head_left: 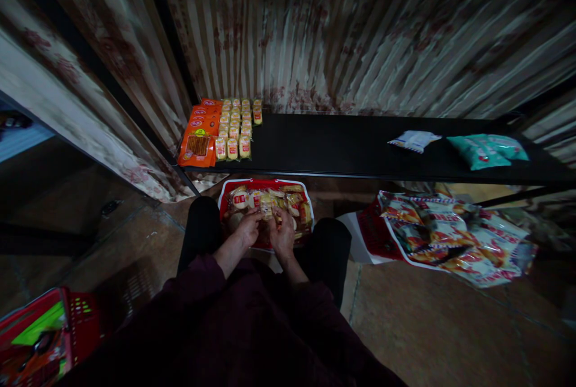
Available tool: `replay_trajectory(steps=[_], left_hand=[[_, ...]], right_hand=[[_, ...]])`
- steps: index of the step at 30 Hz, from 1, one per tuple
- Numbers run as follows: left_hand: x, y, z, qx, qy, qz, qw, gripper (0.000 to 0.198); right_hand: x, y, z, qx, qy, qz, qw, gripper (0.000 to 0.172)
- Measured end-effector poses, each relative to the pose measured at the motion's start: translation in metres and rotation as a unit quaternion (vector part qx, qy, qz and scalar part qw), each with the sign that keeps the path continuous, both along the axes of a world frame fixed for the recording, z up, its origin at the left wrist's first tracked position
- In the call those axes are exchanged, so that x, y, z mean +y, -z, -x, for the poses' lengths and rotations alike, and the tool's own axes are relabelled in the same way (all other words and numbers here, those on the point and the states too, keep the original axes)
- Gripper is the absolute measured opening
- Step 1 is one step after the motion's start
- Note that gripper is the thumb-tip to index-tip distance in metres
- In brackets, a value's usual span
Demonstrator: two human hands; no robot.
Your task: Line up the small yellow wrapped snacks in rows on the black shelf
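Observation:
Over a red basket (310, 195) full of small clear-wrapped snack packs, my left hand (247, 228) and my right hand (282, 232) are close together. Their fingers pinch one wrapped snack pack (266, 207) from both sides. More wrapped snacks (240, 197) lie loosely under and around it in the basket. On the black shelf (324, 144) just beyond, yellowish wrapped snack packs (232, 148) stand in tidy rows. Orange snack bags (198, 138) overlap in a column to their left.
A white-and-blue bag (414, 141) and teal bags (480, 150) lie at the shelf's right. On the floor to the right, another basket (378, 228) overflows with chip-like bags (450, 225). A red basket (83, 321) sits at lower left. Striped curtains (315, 33) hang behind the shelf.

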State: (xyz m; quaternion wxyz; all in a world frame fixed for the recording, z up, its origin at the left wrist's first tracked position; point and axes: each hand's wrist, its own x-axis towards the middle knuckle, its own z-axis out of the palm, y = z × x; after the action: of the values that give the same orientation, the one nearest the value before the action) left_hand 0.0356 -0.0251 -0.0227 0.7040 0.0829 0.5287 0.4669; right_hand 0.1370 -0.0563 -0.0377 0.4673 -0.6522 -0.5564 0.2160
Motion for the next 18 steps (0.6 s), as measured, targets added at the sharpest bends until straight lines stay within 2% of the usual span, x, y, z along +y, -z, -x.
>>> replay_trajectory(steps=[4,8,13,18], left_hand=[[-0.003,-0.007,-0.003,-0.009,-0.004,-0.014,1.0,0.03],[-0.006,-0.014,-0.005,0.025,-0.013,-0.029,0.999,0.028],[-0.008,-0.021,-0.007,0.068,0.022,-0.068,0.995,0.03],[-0.008,-0.022,-0.011,0.123,0.019,-0.108,0.986,0.033]], right_hand=[[0.0,-0.001,-0.001,-0.052,-0.021,0.0,0.998,0.027],[0.001,0.001,-0.002,-0.021,-0.029,0.023,0.999,0.033],[0.004,0.008,-0.004,0.105,0.003,0.08,0.991,0.04],[0.003,0.005,-0.004,0.255,0.012,0.147,0.956,0.044]])
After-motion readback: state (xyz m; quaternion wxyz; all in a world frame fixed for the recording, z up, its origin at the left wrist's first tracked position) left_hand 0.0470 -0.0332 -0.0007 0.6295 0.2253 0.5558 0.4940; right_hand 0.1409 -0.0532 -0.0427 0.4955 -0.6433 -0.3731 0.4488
